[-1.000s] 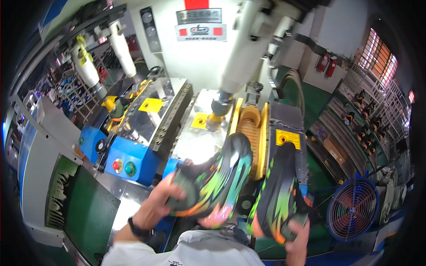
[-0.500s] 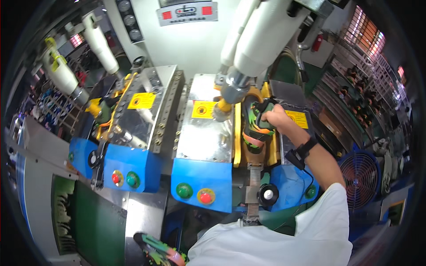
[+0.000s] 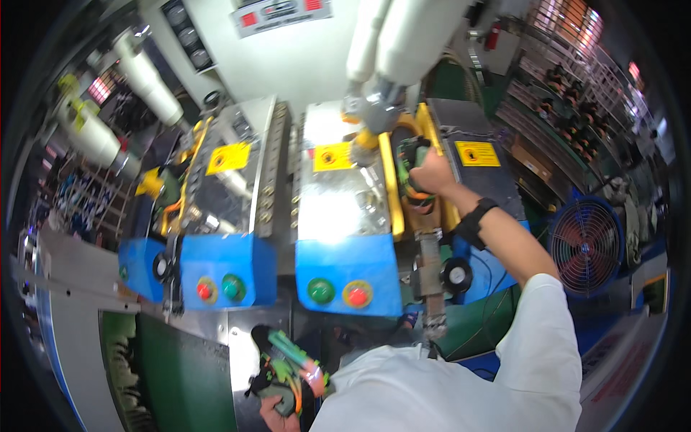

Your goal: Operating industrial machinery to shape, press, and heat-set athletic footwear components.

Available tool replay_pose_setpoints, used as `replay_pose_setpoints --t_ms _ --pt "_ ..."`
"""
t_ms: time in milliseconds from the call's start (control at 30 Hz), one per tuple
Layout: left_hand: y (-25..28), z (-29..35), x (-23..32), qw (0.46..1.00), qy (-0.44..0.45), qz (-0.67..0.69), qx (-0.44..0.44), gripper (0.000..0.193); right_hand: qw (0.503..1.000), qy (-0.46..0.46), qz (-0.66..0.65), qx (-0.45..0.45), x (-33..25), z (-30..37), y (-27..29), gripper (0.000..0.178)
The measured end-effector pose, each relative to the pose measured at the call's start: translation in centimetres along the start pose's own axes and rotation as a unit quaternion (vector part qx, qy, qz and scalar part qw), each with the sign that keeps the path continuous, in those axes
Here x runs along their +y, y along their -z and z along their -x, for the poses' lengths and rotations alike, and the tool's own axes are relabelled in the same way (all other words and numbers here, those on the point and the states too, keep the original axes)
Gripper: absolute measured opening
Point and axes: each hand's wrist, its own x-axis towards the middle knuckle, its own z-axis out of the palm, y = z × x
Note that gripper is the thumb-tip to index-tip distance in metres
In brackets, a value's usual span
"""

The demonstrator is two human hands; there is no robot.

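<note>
A black, green and orange sneaker [image 3: 415, 204] sits between the yellow side plates of the right-hand pressing station. My right hand [image 3: 434, 173] is closed on the upper part of this sneaker, near its collar. Down at the lower left, my left hand [image 3: 272, 416] grips a second sneaker [image 3: 286, 371] of the same colours, its fingers partly hidden by the shoe and the frame edge. That sneaker is held low, over the metal ledge next to my white shirt.
Blue front panels carry a green button [image 3: 321, 291] and a red button [image 3: 357, 294]. White cylinder arms [image 3: 410, 43] hang above the station. Another shoe [image 3: 170, 189] rests in the left station. A blue fan [image 3: 583, 245] stands at right, with shoe racks [image 3: 568, 119] behind.
The view has shifted. My left hand has come into sight with the second sneaker, which has risen further into view. My right hand stays on the sneaker in the machine.
</note>
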Motion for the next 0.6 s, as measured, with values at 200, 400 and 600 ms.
replay_pose_setpoints --t_ms 200,400,600 --pt "-0.2 0.1 1.8 1.0 0.012 -0.008 0.015 0.06 0.943 0.327 -0.06 -0.004 -10.8 14.9 0.7 0.054" --pt "2.5 0.3 3.4 0.988 0.152 -0.04 0.0 0.047 0.918 0.392 0.054 -0.043 -17.2 22.5 -13.5 0.067" --pt "8.7 4.1 -0.1 0.989 0.004 -0.028 0.144 0.049 0.865 0.479 -0.142 -0.055 -17.9 29.8 -13.7 0.048"
